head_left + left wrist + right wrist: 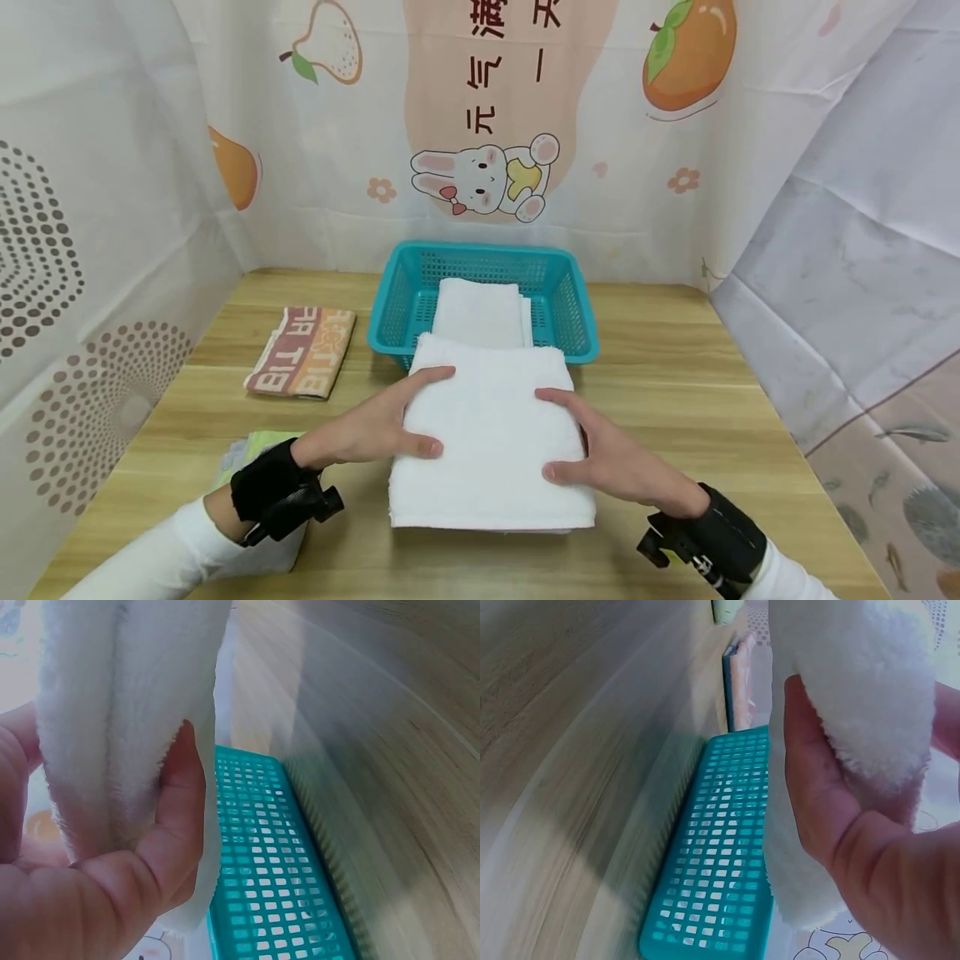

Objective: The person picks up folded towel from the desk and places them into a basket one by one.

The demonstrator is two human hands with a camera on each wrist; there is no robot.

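Observation:
A folded white towel (pixel 491 442) is held up off the table in front of the basket, gripped at its left side by the left hand (pixel 386 425) and at its right side by the right hand (pixel 615 454). Both thumbs lie on top; in the left wrist view, curled fingers of the left hand (pixel 142 877) press the underside of the thick folded layers (pixel 127 712). The right wrist view has the right hand (pixel 870 840) pinching the fluffy towel (pixel 870 690) likewise. Another folded white towel (pixel 478 312) lies inside the teal basket (pixel 585 333).
A folded patterned towel (pixel 303 354) lies on the wooden table (pixel 652 333) left of the basket. Nearer, partly behind the left forearm, are grey and yellow-green folded cloths (pixel 273 558). Printed curtains (pixel 300 167) stand at the back and sides.

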